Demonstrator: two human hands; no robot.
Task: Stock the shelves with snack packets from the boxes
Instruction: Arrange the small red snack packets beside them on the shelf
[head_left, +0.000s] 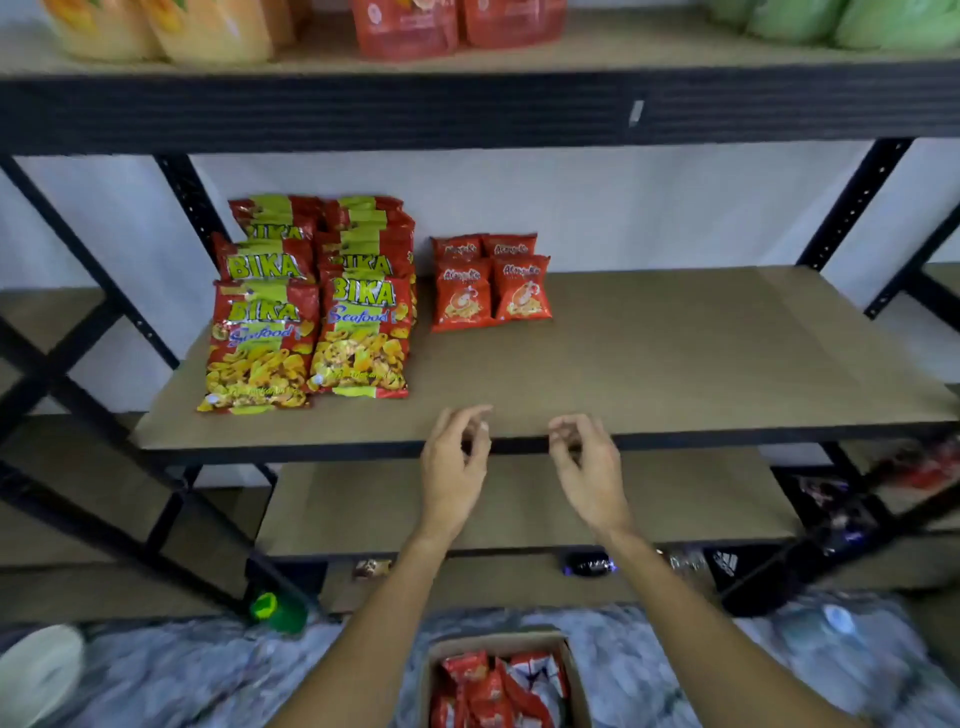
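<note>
1. Two bare hands hover side by side at the front edge of the middle shelf (675, 364), near each other but not touching.
2. We see the left hand (454, 467) with its fingers loosely curled and the thumb close to the forefinger; it holds nothing.
3. We see the right hand (589, 467) in much the same pose, fingers bent and relaxed, with nothing in them.
4. Four small red packets (491, 283) sit towards the back of that shelf, two in front and two behind, well apart from both hands.
5. Just beside them on the left, we count two overlapping rows of BIKA Seafood packets (311, 322) running from near the front edge to the back.
6. Down on the floor between the forearms stands an open cardboard box (431, 670), and in it we see a jumble of loose red packets (493, 691).
7. On the upper shelf (623, 47) we make out yellow bags (171, 26) at the left, red pouches (457, 26) in the middle and green bags (831, 21) at the right, all cut off by the frame.
8. Below the middle shelf we see a lower shelf (519, 499), and a green item (275, 610) on the floor to the left, too blurred to identify.
</note>
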